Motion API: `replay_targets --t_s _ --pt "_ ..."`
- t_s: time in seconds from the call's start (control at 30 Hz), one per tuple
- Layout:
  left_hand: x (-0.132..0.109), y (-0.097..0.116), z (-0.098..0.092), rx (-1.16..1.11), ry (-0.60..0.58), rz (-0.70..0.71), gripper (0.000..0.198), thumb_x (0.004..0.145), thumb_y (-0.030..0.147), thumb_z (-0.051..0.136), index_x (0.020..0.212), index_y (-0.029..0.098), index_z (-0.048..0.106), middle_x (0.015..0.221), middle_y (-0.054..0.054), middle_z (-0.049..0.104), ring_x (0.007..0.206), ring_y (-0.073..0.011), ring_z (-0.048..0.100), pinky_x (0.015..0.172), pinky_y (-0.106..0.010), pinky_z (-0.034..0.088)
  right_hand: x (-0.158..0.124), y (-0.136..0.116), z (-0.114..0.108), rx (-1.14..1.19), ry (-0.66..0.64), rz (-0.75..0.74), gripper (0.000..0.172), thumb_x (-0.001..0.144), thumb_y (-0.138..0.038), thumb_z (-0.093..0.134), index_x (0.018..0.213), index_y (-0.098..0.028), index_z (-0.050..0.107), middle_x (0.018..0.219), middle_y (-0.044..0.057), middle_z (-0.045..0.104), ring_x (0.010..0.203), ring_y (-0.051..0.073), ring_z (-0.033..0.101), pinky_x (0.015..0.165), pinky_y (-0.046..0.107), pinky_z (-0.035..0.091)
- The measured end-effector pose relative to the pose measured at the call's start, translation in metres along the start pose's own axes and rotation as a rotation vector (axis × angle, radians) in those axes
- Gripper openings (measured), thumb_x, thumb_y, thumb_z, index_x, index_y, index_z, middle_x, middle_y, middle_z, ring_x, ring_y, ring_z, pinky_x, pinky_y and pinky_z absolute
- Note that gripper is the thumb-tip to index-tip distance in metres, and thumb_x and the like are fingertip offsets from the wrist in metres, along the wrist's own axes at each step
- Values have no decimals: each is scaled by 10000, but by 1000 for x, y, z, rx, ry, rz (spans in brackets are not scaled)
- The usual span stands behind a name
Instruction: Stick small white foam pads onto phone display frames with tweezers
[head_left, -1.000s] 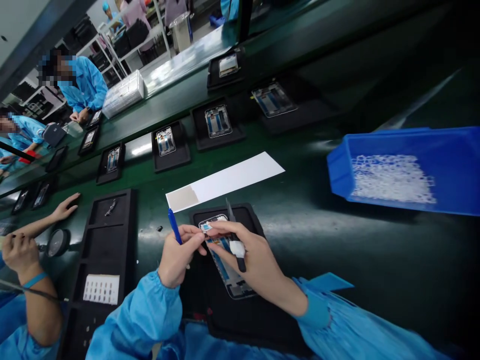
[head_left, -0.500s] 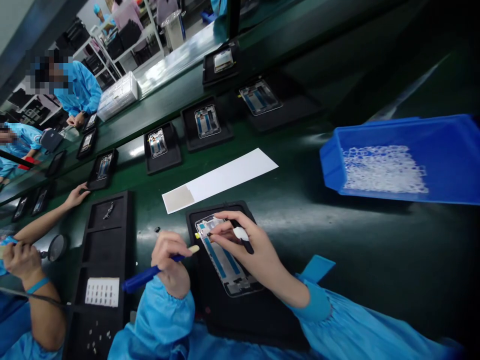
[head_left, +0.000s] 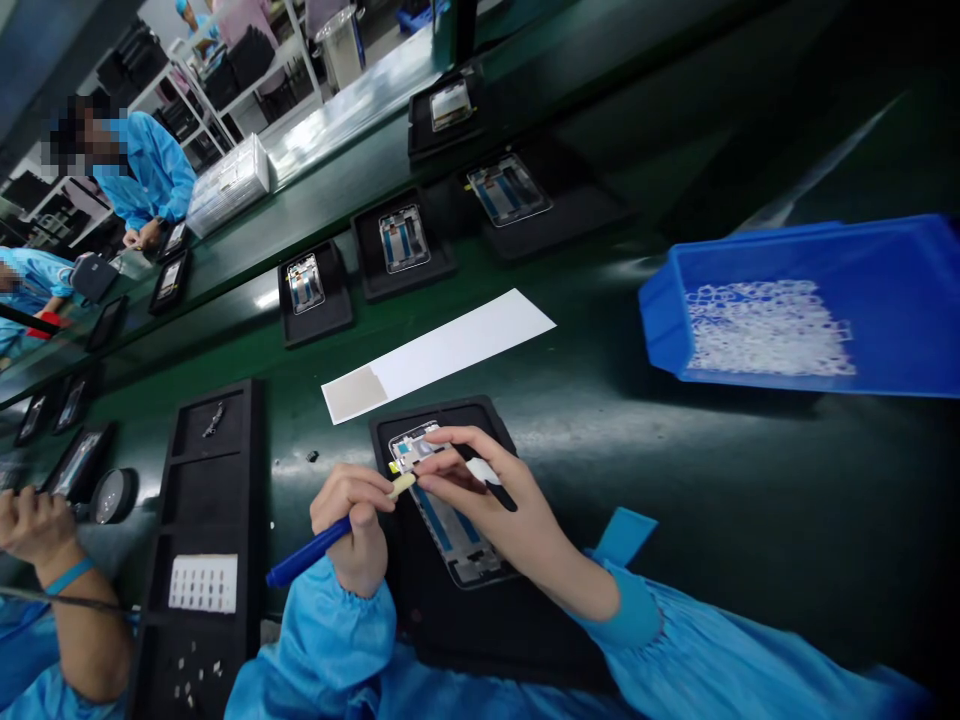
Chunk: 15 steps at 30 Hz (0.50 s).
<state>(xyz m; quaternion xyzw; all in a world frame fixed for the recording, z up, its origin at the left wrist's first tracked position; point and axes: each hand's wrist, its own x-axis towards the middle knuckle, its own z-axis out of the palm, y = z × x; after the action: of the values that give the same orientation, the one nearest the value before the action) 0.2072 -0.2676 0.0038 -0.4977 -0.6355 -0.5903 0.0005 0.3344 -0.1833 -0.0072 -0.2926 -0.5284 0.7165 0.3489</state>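
Frame (head_left: 455,532) is lying under right hand (head_left: 499,500), long axis running far-left to near-right; right fingers, nearer, are holding tool (head_left: 484,472); left hand (head_left: 352,515) is gripping pen (head_left: 311,553).

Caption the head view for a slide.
Left hand holding a blue tool, right hand a black tool, over a phone frame on a black tray.

Nothing legible on my remote feed: no text, label, brand, number or sign I can read. Using the black compartment tray (head_left: 205,498) as landmark: white card (head_left: 203,583) inside it, rows of small dark marks, can't tell print from parts. Blue stick tool (head_left: 309,552) just right of the tray, no lettering I can make out. Phone frame (head_left: 466,545) further right, details too small. Blue bin (head_left: 892,345) well right, nothing readable.
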Motion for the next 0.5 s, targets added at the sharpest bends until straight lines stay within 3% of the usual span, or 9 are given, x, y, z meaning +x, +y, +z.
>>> replay_targets --t_s 0.13,0.27,0.37,0.5 --pt "1 -3 -4 -45 -29 -95 501 971 485 437 585 200 582 594 -21 616 558 -144 566 572 -285 479 0 2 -2 41 -28 19 296 816 -344 705 1057 -233 572 866 32 721 880 219 708 847 381 581" --pt "3 -11 -12 -212 -143 -294 464 967 449 459 593 191 552 634 -28 611 583 -150 556 592 -291 493 5 2 -10 144 -172 176 418 785 -371 735 1136 -229 560 1005 57 723 924 207 704 890 392 560" --pt "5 -12 -15 -302 -221 -411 456 957 442 478 583 185 527 639 -32 594 588 -154 552 604 -298 496 6 0 -14 247 -235 244 431 749 -356 776 1105 -213 579 890 20 723 819 167 700 846 352 554" --pt "11 -9 -13 -356 -219 -470 459 915 444 557 543 182 497 600 -14 556 548 -143 523 556 -273 465 7 -2 -17 353 -262 216 485 668 -341 846 1044 -195 578 805 -21 697 724 125 673 764 290 533"
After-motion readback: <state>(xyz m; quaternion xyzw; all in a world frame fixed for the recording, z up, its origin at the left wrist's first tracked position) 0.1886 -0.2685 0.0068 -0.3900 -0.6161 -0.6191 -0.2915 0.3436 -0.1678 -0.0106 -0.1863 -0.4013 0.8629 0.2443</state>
